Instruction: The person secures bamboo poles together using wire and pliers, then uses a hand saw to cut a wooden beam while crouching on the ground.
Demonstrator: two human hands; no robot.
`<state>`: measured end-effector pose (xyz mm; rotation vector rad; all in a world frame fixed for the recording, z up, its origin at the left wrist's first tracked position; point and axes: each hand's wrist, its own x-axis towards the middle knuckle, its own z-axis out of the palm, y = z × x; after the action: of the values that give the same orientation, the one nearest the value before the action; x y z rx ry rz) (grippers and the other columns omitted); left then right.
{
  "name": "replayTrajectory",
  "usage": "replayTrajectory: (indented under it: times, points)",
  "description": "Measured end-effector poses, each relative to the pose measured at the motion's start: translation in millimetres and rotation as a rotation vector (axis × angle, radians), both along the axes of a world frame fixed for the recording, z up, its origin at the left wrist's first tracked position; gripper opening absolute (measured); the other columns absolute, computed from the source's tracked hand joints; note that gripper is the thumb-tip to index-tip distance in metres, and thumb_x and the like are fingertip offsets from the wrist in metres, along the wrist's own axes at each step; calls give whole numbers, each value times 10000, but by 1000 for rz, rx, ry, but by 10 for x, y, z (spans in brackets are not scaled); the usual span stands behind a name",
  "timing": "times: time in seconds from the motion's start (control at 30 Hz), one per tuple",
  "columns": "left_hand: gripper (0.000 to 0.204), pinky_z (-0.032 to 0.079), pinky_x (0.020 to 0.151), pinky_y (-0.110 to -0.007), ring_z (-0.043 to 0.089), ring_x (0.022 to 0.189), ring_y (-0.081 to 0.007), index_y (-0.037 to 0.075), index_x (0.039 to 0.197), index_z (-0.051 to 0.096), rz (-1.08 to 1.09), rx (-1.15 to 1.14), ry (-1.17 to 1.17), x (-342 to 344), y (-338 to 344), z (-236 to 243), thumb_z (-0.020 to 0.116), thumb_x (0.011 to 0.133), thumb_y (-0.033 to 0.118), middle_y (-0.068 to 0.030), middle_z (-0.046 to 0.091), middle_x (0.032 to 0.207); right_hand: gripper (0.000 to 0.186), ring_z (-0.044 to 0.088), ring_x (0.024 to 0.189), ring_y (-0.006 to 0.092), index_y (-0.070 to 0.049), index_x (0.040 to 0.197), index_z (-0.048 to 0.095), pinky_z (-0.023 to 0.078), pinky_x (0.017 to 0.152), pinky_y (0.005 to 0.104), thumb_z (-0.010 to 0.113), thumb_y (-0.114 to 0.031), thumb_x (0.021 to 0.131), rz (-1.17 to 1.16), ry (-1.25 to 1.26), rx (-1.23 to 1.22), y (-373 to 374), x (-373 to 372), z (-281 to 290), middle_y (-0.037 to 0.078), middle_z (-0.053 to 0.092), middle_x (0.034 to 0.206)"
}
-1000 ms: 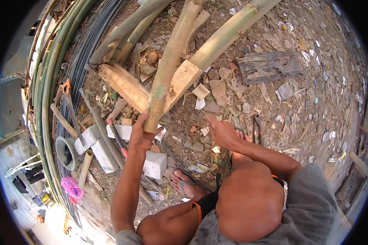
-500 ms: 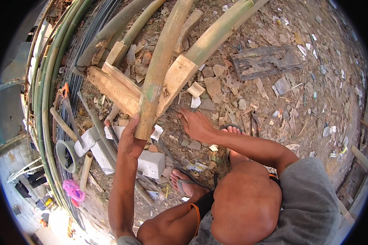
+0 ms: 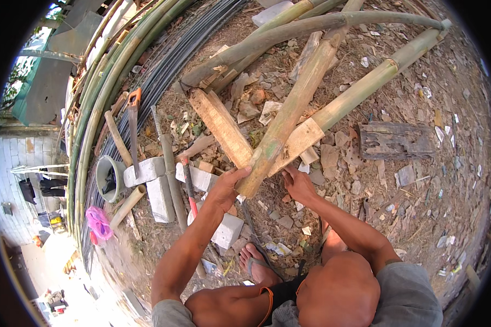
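Gripped in my left hand (image 3: 226,188) is the lower end of a thick bamboo pole (image 3: 289,109), which slants up and away. My right hand (image 3: 299,185) has its fingertips curled at the lower edge of a second pole (image 3: 360,92), whose end is cut to a pale flat face (image 3: 303,139). The first pole crosses beside that cut end. A pale, flat-cut length (image 3: 221,125) meets them from the upper left, joined near a bent grey-green pole (image 3: 207,73) lying across the top.
At left are a handsaw (image 3: 133,131), concrete blocks (image 3: 159,199), a grey pail (image 3: 110,180), a pink bag (image 3: 98,222), long green bamboo (image 3: 93,109) and dark rods (image 3: 174,49). A weathered log (image 3: 395,139) lies right on the littered ground, with pliers (image 3: 364,212) near my right foot.
The view has shifted, showing more of the poles' far ends. My left hand still holds the bamboo; my right hand has moved inward and up to the cut end of the right pole.
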<state>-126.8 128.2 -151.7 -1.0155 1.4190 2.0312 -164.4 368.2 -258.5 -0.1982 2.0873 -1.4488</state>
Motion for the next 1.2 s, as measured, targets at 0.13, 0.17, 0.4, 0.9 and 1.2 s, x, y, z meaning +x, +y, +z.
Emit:
replayTrajectory:
  times: [0.13, 0.17, 0.4, 0.9, 1.2]
  points:
    - [685, 514, 1030, -404, 664, 1206, -241, -62, 1443, 560, -24, -61, 5, -35, -104, -115, 779, 954, 366, -136, 678, 1331, 293, 682, 881, 536, -5, 1249, 677, 518, 738, 607, 540, -178, 1056, 30, 39, 54, -183, -80, -207, 351, 706, 966]
    - [685, 514, 1030, -404, 664, 1206, -241, -62, 1443, 560, -18, -66, 8, -34, -131, -133, 779, 954, 366, -136, 678, 1331, 293, 677, 921, 538, 5, 1245, 674, 522, 745, 614, 545, -173, 1050, 34, 26, 56, -227, -83, -287, 368, 696, 999]
    - [513, 451, 1093, -443, 562, 1351, -311, 67, 1359, 689, -238, -895, 202, -301, -163, 437, 755, 969, 394, -146, 655, 1368, 284, 692, 776, 243, 47, 1261, 633, 548, 704, 462, 511, -140, 1085, 39, -249, -87, -79, -167, -166, 162, 707, 948]
    - [334, 118, 1243, -702, 742, 1034, -334, 68, 979, 815, -1392, -1492, 104, -1609, 176, -159, 639, 974, 353, -140, 783, 917, 328, 612, 757, 183, 28, 1348, 601, 510, 705, 420, 474, -189, 1137, 206, -339, -154, -62, -238, -513, 153, 698, 1062]
    - [313, 152, 1248, -664, 751, 952, -361, 100, 901, 782, -1159, -1378, 408, -1493, 235, -133, 624, 1001, 351, -153, 775, 882, 270, 675, 806, 297, 13, 1224, 641, 521, 742, 455, 499, -185, 1107, 207, -398, -107, 17, -340, -241, 177, 719, 952]
